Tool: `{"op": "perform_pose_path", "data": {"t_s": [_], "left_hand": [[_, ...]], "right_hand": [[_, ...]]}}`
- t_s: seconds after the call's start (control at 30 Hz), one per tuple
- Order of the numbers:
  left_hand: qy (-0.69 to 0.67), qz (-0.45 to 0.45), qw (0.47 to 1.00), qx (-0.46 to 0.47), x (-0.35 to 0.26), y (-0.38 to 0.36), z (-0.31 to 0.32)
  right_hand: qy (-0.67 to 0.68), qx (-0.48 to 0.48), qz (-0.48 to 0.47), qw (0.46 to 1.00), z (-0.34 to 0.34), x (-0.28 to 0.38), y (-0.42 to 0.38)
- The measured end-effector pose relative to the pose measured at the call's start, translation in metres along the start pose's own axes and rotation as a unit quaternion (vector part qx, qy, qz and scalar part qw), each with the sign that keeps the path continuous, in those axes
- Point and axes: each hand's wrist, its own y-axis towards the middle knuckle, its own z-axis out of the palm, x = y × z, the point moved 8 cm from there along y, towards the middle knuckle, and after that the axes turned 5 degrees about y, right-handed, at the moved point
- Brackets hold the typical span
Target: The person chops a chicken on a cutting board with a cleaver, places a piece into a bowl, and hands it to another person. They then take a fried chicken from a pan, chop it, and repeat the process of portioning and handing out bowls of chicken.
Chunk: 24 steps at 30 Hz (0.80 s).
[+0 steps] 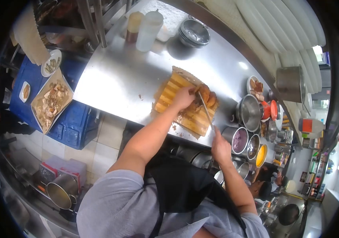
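A browned piece of roast meat, which looks like chicken, lies at the far right part of a striped wooden cutting board. My left hand is closed at its near side, fingertips gripping its edge and partly hidden. My right hand is wrapped around the handle of a knife. The long thin blade points away from me, its tip against the meat. Small crumbs and scraps are scattered on the board and on the steel counter around it.
Squeeze bottles and stacked metal bowls stand at the back. To the right are a steel bowl, a pot with purple contents and a yellow-filled container. A tray of cut meat rests on a blue bin at left.
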Motion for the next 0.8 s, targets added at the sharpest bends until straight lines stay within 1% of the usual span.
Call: {"op": "perform_pose_path", "data": {"t_s": [0.07,0.13,0.23,0.3,0.33,0.37,0.4,0.43,0.47,0.53,0.57,0.6,0.67,0.7,0.73,0.77,0.8], "left_hand": [[0.084,-0.019,0.995,0.044,-0.017,0.003,-0.017],[0.076,-0.015,0.995,0.058,-0.017,0.014,-0.023],[0.119,0.005,0.990,0.076,-0.033,0.019,-0.035],[0.212,0.073,0.966,0.127,-0.063,0.012,-0.034],[0.218,0.075,0.964,0.130,-0.073,0.007,-0.035],[0.247,0.127,0.950,0.146,-0.091,-0.001,-0.029],[0.275,0.180,0.930,0.163,-0.104,-0.009,-0.019],[0.331,0.214,0.901,0.180,-0.108,-0.014,-0.005],[0.337,0.218,0.896,0.189,-0.105,-0.020,0.006],[0.335,0.374,0.850,0.160,-0.128,-0.049,0.026],[0.365,0.345,0.834,0.229,-0.123,-0.057,0.042],[0.369,0.352,0.824,0.247,-0.127,-0.064,0.046],[0.271,0.438,0.815,0.267,-0.138,-0.086,0.042],[0.280,0.464,0.801,0.253,-0.128,-0.085,0.039],[0.285,0.470,0.789,0.274,-0.123,-0.089,0.039],[0.259,0.355,0.865,0.243,-0.111,-0.077,0.029],[0.232,0.230,0.922,0.206,-0.093,-0.069,0.020]], "right_hand": [[0.016,-0.006,-0.007,1.000,-0.010,0.004,-0.003],[0.036,-0.013,-0.015,0.999,-0.017,0.006,-0.008],[0.084,0.011,0.003,0.996,-0.012,0.001,-0.022],[0.228,-0.027,-0.009,0.973,-0.004,-0.005,-0.040],[0.233,-0.029,-0.008,0.972,0.006,-0.009,-0.049],[0.385,-0.025,0.083,0.919,0.024,-0.026,-0.060],[0.524,-0.019,0.170,0.834,0.038,-0.034,-0.066],[0.546,-0.018,0.204,0.812,0.034,-0.033,-0.071],[0.554,-0.023,0.209,0.805,0.039,-0.040,-0.069],[0.585,0.014,0.250,0.771,0.058,-0.053,-0.073],[0.606,0.026,0.247,0.756,0.060,-0.050,-0.075],[0.618,0.016,0.257,0.743,0.058,-0.047,-0.076],[0.656,0.061,0.260,0.706,0.067,-0.034,-0.082],[0.660,0.073,0.268,0.698,0.073,-0.035,-0.084],[0.675,0.062,0.274,0.682,0.079,-0.038,-0.085],[0.685,0.051,0.270,0.674,0.085,-0.040,-0.085],[0.694,0.040,0.270,0.666,0.091,-0.041,-0.086]]}}
